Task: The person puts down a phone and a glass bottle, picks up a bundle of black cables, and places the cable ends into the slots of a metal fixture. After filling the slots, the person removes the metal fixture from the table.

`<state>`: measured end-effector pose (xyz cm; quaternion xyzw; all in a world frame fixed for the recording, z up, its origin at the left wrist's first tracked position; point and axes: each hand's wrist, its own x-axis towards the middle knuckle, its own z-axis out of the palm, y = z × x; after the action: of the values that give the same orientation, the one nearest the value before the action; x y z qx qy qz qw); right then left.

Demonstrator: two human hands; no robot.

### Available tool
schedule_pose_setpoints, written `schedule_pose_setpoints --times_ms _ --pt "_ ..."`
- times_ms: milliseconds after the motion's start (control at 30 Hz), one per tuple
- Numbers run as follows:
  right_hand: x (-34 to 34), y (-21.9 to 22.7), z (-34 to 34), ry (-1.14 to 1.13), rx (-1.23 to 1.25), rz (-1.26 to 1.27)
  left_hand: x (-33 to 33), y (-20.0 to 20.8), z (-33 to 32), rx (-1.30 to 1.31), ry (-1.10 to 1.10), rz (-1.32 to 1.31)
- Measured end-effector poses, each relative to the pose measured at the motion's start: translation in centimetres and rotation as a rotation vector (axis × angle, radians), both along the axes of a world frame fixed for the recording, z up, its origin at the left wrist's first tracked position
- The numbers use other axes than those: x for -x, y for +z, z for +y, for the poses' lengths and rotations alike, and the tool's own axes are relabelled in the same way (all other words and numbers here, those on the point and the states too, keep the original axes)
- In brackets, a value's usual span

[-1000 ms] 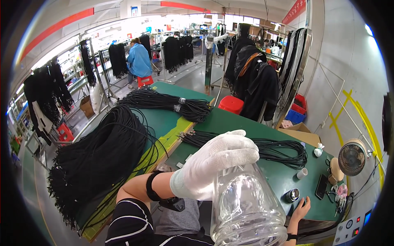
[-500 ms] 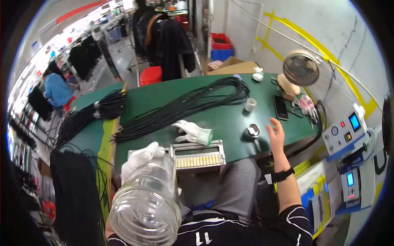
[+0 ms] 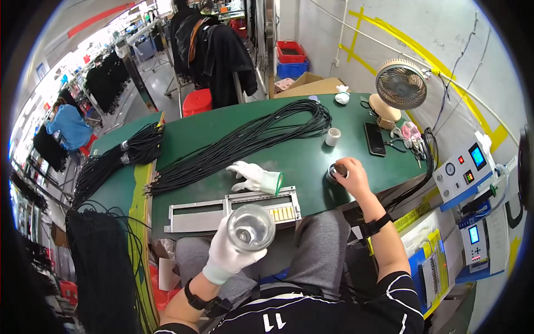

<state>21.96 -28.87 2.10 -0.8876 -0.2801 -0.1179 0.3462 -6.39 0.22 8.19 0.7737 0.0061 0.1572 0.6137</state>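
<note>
My left hand (image 3: 229, 255), in a white glove, is wrapped around a clear glass jar (image 3: 251, 228) above my lap, its round open end facing up. Bare, my right hand (image 3: 354, 179) pinches a small dark round cap (image 3: 335, 172) with a shiny rim on the green table; the fingers hide part of it. Between the hands lies an empty white glove (image 3: 257, 178) with a green-edged cuff. A grey metal frame (image 3: 194, 207) rests along the table's near edge, with a row of cream strips (image 3: 282, 214) in its right section, partly behind the jar.
Long bundles of black cords (image 3: 239, 139) stretch over the green table (image 3: 192, 125). A white cup (image 3: 332, 137), a phone (image 3: 375, 139), pliers (image 3: 396, 146) and a fan (image 3: 401, 84) stand or lie at the right. Control boxes (image 3: 464, 170) are beyond my right arm.
The jar has come down and forward, away from near the camera, in my left hand. My right hand has gone from open in the air to gripping the round cap.
</note>
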Motion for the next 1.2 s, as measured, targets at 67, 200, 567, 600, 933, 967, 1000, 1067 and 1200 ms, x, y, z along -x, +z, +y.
schedule_pose_setpoints --times_ms 67,200,567,600,933,967,1000,1067,1200 --pt "0.5 1.1 0.1 -0.027 -0.086 0.075 -0.4 -1.0 0.0 -0.004 -0.017 0.019" --pt "7.2 9.3 4.9 0.394 -0.618 0.308 -0.9 -1.7 -0.6 -0.001 -0.002 -0.046" --pt "13.2 14.7 8.5 0.852 -0.148 -0.006 -2.2 -4.1 -1.8 0.06 -0.148 0.024" --pt "13.1 14.7 8.6 0.854 -0.154 0.014 -2.4 -4.4 -1.9 0.102 -0.173 0.005" --pt "0.2 1.9 0.8 0.047 0.563 0.009 -1.5 -3.9 -1.7 0.047 -0.114 -0.035" --pt "-0.5 1.3 0.3 0.044 0.56 0.001 -1.4 -4.0 -1.7 0.054 -0.118 -0.037" --pt "-0.8 1.3 0.2 0.07 0.554 0.08 -1.3 -4.1 -1.7 0.06 -0.118 -0.037" --pt "-1.4 1.2 -0.1 0.12 0.539 0.237 -1.3 -4.3 -1.9 0.053 -0.122 -0.04" --pt "2.5 5.1 3.1 0.249 -0.39 0.638 -1.8 -4.5 -1.9 0.02 -0.115 -0.018"
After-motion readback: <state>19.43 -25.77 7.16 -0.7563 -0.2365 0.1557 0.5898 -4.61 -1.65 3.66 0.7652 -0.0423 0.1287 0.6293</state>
